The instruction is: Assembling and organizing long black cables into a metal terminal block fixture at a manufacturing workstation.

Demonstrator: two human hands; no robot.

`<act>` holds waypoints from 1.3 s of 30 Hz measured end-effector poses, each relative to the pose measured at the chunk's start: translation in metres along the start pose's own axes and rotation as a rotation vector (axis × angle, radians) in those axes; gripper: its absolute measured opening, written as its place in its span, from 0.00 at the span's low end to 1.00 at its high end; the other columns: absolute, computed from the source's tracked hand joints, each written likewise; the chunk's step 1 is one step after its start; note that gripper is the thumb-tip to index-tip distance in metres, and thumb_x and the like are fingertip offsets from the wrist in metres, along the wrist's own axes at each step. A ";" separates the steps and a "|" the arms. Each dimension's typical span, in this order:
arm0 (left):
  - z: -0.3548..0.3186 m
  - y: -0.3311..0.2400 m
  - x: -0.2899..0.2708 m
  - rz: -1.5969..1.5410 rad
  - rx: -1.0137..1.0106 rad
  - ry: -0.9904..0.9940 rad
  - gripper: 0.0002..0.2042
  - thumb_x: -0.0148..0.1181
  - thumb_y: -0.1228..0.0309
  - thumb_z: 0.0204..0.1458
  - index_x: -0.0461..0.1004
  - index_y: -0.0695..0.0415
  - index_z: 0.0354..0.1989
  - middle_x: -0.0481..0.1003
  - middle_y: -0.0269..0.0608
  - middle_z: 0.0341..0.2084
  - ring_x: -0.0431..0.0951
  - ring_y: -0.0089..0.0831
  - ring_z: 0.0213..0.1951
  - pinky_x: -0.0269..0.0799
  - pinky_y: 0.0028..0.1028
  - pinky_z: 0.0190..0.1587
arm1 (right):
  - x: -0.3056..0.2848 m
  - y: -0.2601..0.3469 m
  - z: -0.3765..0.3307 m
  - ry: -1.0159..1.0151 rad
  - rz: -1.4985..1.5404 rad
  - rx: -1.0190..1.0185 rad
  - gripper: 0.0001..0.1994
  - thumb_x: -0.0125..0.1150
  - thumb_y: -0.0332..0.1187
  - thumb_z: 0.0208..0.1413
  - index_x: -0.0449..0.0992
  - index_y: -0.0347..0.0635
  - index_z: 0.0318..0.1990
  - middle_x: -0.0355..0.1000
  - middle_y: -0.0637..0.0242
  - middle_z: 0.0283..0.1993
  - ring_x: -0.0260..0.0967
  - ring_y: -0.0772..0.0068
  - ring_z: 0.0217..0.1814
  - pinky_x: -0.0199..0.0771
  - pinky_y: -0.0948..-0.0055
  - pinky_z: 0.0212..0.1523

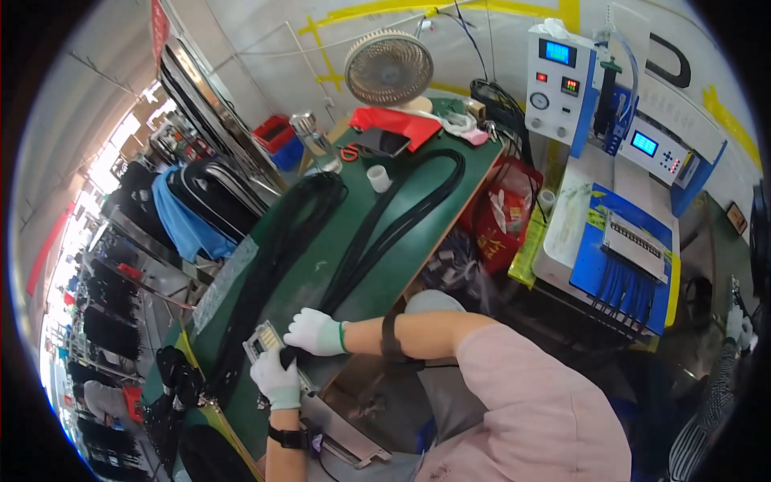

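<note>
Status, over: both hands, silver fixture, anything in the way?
Left hand over silver fixture, partly hiding it. Right hand close beside, grip unclear. Black cables lie just beyond.

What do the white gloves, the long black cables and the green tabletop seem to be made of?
The white gloves look like knitted fabric: matte, with close-fitting cuffs. The black cables seem sheathed in plastic or rubber: dark, dull-sheened and bending in soft loops. The green tabletop looks smooth with a faint gloss: perhaps laminate, perhaps a rubber mat.
</note>
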State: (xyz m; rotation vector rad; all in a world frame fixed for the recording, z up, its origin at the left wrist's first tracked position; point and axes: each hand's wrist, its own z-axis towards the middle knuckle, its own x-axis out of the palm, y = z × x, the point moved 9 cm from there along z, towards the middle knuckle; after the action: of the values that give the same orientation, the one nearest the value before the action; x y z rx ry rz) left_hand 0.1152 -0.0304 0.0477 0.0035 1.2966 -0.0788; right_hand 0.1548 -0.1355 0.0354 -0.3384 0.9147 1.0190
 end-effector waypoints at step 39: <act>-0.039 0.026 -0.009 -0.852 0.034 -0.152 0.27 0.55 0.77 0.54 0.60 0.66 0.64 0.63 0.52 0.62 0.61 0.42 0.65 0.54 0.34 0.67 | -0.039 -0.006 0.002 0.211 0.177 0.004 0.26 0.71 0.52 0.36 0.77 0.49 0.43 0.75 0.58 0.37 0.73 0.54 0.43 0.72 0.56 0.43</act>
State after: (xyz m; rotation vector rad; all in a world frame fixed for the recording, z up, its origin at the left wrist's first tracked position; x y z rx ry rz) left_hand 0.0768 -0.0016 0.0450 -0.5179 1.0686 -0.8130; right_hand 0.1524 -0.1596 0.0665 -0.3709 1.1522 1.1581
